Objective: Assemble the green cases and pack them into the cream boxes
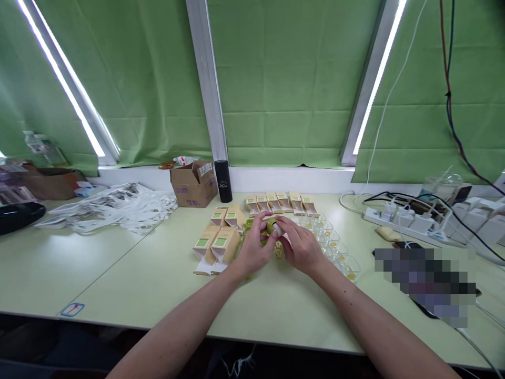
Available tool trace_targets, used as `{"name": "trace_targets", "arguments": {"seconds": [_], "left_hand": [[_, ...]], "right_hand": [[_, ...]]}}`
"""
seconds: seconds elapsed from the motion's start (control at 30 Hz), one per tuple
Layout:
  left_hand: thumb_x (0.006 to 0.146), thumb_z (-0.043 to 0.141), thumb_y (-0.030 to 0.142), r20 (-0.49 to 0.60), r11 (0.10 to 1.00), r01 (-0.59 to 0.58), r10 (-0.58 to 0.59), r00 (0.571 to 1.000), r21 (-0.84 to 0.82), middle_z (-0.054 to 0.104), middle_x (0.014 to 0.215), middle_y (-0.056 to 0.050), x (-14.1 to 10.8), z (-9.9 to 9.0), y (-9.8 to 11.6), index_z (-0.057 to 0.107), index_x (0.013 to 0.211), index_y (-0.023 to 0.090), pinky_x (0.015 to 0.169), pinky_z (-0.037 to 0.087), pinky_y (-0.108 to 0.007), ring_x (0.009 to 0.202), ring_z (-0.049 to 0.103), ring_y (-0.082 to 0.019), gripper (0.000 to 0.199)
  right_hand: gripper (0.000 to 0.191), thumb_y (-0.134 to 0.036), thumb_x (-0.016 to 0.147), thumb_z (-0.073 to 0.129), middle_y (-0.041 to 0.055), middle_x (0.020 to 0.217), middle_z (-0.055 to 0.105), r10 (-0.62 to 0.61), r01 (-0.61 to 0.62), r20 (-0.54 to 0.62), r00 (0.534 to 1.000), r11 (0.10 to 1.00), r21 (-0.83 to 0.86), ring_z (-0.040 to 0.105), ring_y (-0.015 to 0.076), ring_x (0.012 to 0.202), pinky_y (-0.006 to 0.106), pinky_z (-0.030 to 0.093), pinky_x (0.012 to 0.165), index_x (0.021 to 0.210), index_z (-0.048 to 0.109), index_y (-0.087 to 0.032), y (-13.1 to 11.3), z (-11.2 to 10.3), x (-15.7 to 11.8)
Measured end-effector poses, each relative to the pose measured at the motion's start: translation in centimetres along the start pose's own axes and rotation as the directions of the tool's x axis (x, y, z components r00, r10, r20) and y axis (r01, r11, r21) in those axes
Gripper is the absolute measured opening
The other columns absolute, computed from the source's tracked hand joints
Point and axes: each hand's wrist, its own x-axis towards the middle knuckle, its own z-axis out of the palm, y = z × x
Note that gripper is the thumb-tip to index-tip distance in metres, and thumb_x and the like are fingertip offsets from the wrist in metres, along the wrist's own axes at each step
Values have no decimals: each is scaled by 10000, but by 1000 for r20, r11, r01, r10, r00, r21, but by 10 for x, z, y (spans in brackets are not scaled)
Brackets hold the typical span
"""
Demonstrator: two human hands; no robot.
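Note:
Both hands meet over the middle of the table. My left hand (257, 246) has its fingers closed round a small green item (271, 226). Against its right side, my right hand (302, 245) pinches a small white piece (278, 230). More green items lie partly hidden behind my left hand. Just below the fingers is a small yellowish piece (279, 250). Clear plastic cups (334, 245) with yellow spots stand to the right of my right hand. Open tan boxes with green labels (224, 245) stand left of my left hand.
Behind the hands is a row of small tan boxes (272, 202). A cardboard box (193, 184) and black cylinder (223, 181) stand at the back, with white straps (114, 208) to the left. On the right are a power strip (406, 221), cables and a pixelated area.

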Motion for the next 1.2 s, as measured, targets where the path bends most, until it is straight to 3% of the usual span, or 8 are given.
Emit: {"name": "trace_targets", "arguments": {"seconds": [0.13, 0.37, 0.53, 0.73, 0.9, 1.07, 1.2], "left_hand": [[1033, 566, 363, 48, 999, -30, 28, 998, 36, 688, 1260, -120, 0, -3, 1, 507, 1423, 227, 883, 611, -338, 1040, 690, -223, 417], [1030, 569, 352, 45, 999, 8, -11, 999, 48, 718, 1072, -82, 2, -3, -1, 529, 1474, 206, 871, 603, -332, 886, 683, -193, 470], [948, 689, 315, -76, 996, 48, -54, 996, -80, 739, 1124, -93, 4, 5, -6, 618, 1380, 190, 856, 596, -302, 947, 695, -184, 455], [854, 756, 207, -197, 992, -20, -5, 980, -124, 769, 1078, -85, 3, 10, -5, 707, 1186, 168, 866, 586, -275, 955, 715, -169, 338], [816, 791, 200, -184, 977, 3, -43, 982, -213, 784, 1119, -98, 5, 10, -3, 725, 1166, 162, 893, 600, -282, 986, 732, -173, 358], [755, 829, 186, -189, 952, 85, -145, 971, -295, 794, 1084, -92, 9, 11, 1, 739, 1121, 148, 875, 617, -283, 934, 742, -160, 379], [724, 818, 150, -211, 952, 92, -158, 965, -293, 793, 1056, -77, 8, 12, 4, 735, 1108, 154, 860, 616, -265, 935, 744, -156, 392]], "right_hand": [[394, -146, 1055, 480, 192, 1303, 754, 2, -2, -7, 1000, 1000, -8, 774, 278, 1139, 361, 682, 812, 1447, 518, -156, -1, -1, 1], [402, -130, 1057, 493, 209, 1324, 747, -20, 20, -9, 1000, 999, -32, 798, 279, 1080, 337, 680, 732, 1458, 519, -135, -1, 3, -3], [430, -114, 1043, 509, 229, 1304, 753, -29, 28, -19, 999, 998, -49, 821, 278, 968, 337, 671, 662, 1473, 496, -116, -2, 5, -3], [424, -97, 1037, 500, 213, 1259, 775, -29, 27, -45, 999, 998, -49, 821, 253, 906, 320, 656, 636, 1460, 504, -122, -5, 3, 2], [429, -84, 1028, 505, 210, 1264, 772, -46, 45, -46, 998, 999, -31, 812, 258, 990, 318, 666, 680, 1455, 512, -123, -2, 1, 2], [432, -85, 1029, 498, 213, 1271, 769, -54, 53, -30, 998, 998, -43, 817, 252, 923, 320, 661, 654, 1458, 515, -132, 2, 2, 0], [452, -83, 1028, 480, 216, 1282, 764, -55, 54, -29, 998, 998, -32, 815, 253, 939, 319, 664, 663, 1476, 500, -137, 2, 4, -1]]}}
